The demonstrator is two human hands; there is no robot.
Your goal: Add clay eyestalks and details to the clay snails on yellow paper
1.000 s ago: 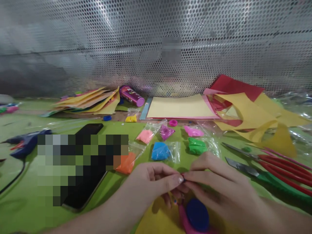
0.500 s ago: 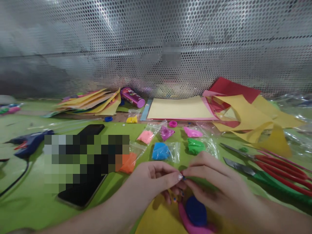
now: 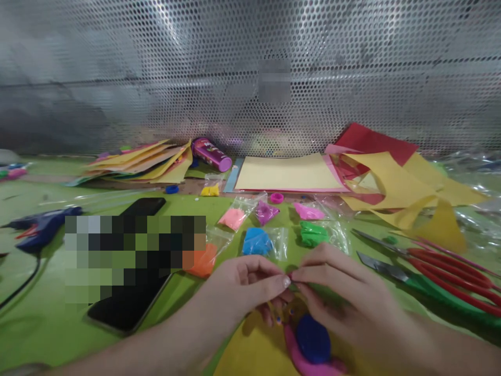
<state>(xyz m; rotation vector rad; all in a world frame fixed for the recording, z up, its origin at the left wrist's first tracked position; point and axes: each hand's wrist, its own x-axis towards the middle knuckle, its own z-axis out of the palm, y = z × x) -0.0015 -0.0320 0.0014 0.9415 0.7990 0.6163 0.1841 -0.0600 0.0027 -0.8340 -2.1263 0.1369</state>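
My left hand (image 3: 245, 290) and my right hand (image 3: 336, 295) meet fingertip to fingertip over the near middle of the green table (image 3: 43, 324). Both pinch a tiny piece between them, too small to name. Just below the fingers a clay figure lies on a yellow sheet (image 3: 254, 355): a pink body (image 3: 293, 355) with a dark blue disc (image 3: 313, 339) on it. Small bags of clay lie just beyond the hands: blue (image 3: 256, 241), green (image 3: 315, 233), orange (image 3: 201, 261) and pink (image 3: 234, 218).
A black phone (image 3: 129, 305) lies at the left, a blue glue gun (image 3: 37, 228) farther left with its cord. Red and green scissors (image 3: 430, 277) lie at the right. Coloured paper sheets (image 3: 289, 172) and a purple tube (image 3: 211, 154) sit against the perforated metal wall.
Both hands stayed pinched together and drifted slightly up and left; the view shifted a little. Nothing was let go.
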